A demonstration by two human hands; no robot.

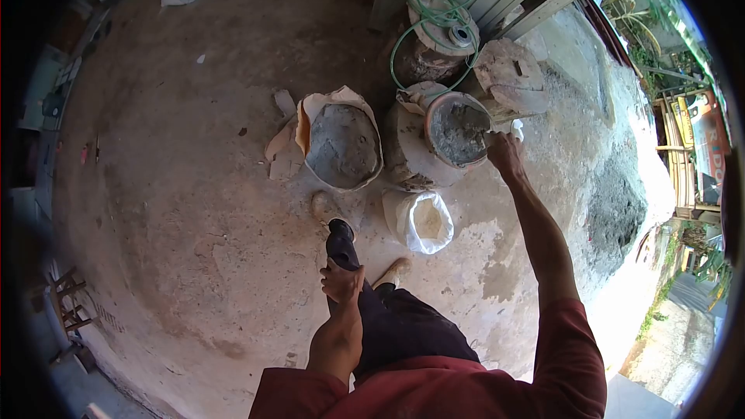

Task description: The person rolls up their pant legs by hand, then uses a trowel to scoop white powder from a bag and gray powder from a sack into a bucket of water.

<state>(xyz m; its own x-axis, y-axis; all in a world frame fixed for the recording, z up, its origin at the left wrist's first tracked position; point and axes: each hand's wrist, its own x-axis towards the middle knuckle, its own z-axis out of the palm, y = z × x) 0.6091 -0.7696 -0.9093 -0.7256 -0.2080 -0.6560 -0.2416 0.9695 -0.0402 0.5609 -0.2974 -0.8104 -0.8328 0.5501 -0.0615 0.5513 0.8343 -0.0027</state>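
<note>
My right hand point(506, 153) is closed at the right rim of a round bowl point(429, 133) of wet grey mortar point(459, 130). It grips what looks like a trowel, mostly hidden by the fingers and the mortar. The bowl rests on top of a pale, dirty container. My left hand point(341, 281) is closed against the dark trouser leg point(344, 247) near my knee, fingers curled on the cloth. Left of the bowl stands a torn-topped paper sack point(303, 130) with a smooth grey mass inside. A white bag point(419, 221) holding pale powder stands in front of the bowl.
Behind the bowl is a drum point(427, 58) with a green hose point(396, 58) coiled over it. A worn, pale block-like object point(508, 70) sits beside it. A dark grey heap point(617, 209) lies on the concrete floor point(194, 256) to the right. My shoes point(326, 206) are near the sacks.
</note>
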